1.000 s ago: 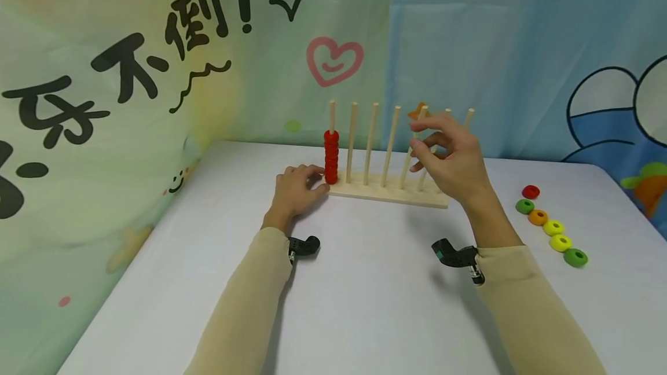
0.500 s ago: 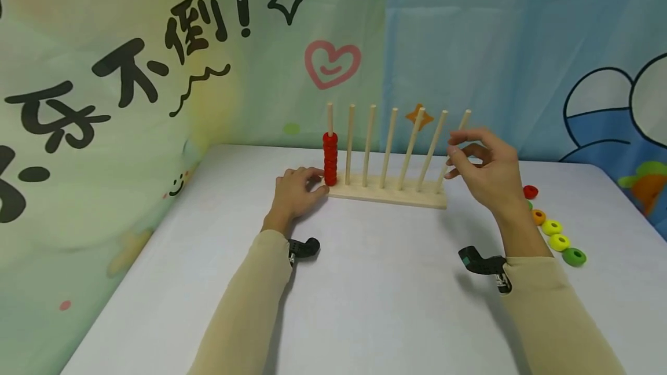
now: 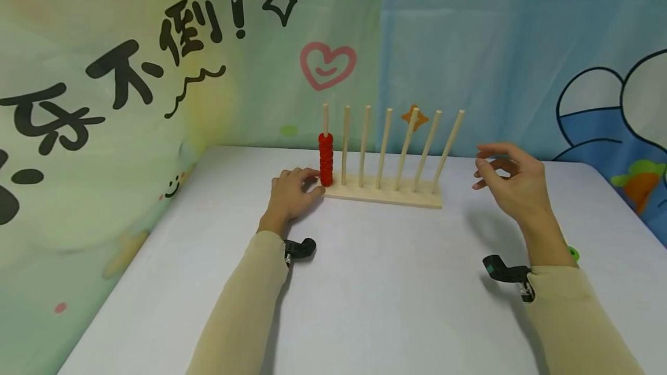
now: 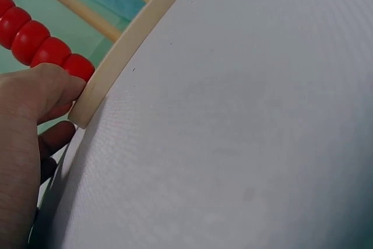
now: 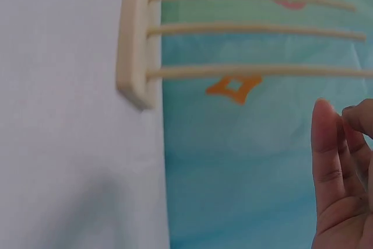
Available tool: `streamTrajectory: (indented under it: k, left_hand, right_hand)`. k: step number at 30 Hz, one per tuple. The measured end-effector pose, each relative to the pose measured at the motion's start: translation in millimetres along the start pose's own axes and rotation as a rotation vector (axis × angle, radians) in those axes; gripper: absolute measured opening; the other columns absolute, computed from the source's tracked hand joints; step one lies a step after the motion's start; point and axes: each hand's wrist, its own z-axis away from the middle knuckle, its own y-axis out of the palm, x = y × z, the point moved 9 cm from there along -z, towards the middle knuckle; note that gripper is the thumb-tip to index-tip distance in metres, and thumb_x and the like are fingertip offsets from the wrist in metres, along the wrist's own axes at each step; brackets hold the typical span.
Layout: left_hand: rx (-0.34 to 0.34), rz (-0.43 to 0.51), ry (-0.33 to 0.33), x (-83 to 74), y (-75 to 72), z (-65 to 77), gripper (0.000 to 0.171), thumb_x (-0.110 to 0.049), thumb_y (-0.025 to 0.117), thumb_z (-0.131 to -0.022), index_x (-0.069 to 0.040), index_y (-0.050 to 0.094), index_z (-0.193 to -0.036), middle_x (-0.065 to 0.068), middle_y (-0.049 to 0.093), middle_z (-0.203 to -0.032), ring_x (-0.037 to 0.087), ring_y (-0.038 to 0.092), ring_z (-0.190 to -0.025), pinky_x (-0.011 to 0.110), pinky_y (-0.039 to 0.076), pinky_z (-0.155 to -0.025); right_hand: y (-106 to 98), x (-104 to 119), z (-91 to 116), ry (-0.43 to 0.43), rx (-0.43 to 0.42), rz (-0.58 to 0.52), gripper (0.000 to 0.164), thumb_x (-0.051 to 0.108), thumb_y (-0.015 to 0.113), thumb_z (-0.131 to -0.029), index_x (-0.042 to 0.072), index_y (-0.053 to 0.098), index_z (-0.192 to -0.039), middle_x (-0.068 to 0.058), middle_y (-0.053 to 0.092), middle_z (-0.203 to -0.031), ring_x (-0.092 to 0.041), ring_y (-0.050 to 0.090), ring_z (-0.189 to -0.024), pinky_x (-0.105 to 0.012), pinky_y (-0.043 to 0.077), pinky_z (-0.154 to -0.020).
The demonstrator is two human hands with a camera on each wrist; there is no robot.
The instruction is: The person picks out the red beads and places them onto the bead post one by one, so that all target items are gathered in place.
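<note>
A wooden bead rack (image 3: 385,194) stands on the table with a row of upright pegs. Its leftmost peg carries a stack of red beads (image 3: 326,160); the other pegs are bare. My left hand (image 3: 292,192) grips the rack's left end beside that stack. In the left wrist view, the thumb (image 4: 61,83) lies against the base by the lowest red bead and the other fingers reach behind. To the right of the rack, my right hand (image 3: 516,181) hovers in the air. Its fingers are loosely bent, with nothing between them in the right wrist view.
Part of a green bead (image 3: 574,253) shows on the table behind my right wrist. A printed cloth backdrop (image 3: 443,28) hangs behind the white table (image 3: 385,282). Black wrist cameras sit at both cuffs.
My right hand has moved right, from over the pegs to past the rack's right end, now covering most of the loose coloured beads. My left hand has stayed at the rack's end.
</note>
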Motion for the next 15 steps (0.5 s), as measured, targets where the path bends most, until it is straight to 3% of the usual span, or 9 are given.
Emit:
streamTrajectory:
  k: [7,12,15]
  left_hand:
    - [0.008,0.008,-0.009,2.8,-2.0,1.4,0.046,-0.047,0.054,-0.089,-0.026,0.062,-0.13,-0.003,0.064,-0.118,0.025,0.047,-0.115,0.047,0.033,-0.095]
    - [0.009,0.003,-0.008,2.0,-2.0,1.1,0.047,-0.048,0.055,-0.089,-0.026,0.062,-0.129,-0.003,0.064,-0.118,0.025,0.047,-0.115,0.047,0.033,-0.095]
    - [0.006,0.002,-0.005,1.6,-0.8,0.0,0.047,-0.048,0.054,-0.088,-0.027,0.062,-0.129,-0.003,0.064,-0.118,0.025,0.047,-0.114,0.047,0.033,-0.094]
  right_hand:
    - [-18,-33,4,0.082,-0.012,0.045,0.03,-0.008,0.061,-0.089,-0.007,0.063,-0.12,-0.018,0.06,-0.101,-0.015,0.064,-0.072,-0.02,0.054,-0.06]
    - [-31,-69,8,0.163,0.005,0.189,0.032,0.008,0.065,-0.092,0.004,0.064,-0.124,-0.002,0.066,-0.105,-0.003,0.064,-0.079,-0.01,0.048,-0.069]
    - [-39,-85,10,0.215,0.036,0.286,0.034,0.018,0.066,-0.093,0.01,0.064,-0.126,0.002,0.065,-0.112,0.004,0.059,-0.087,-0.007,0.042,-0.074]
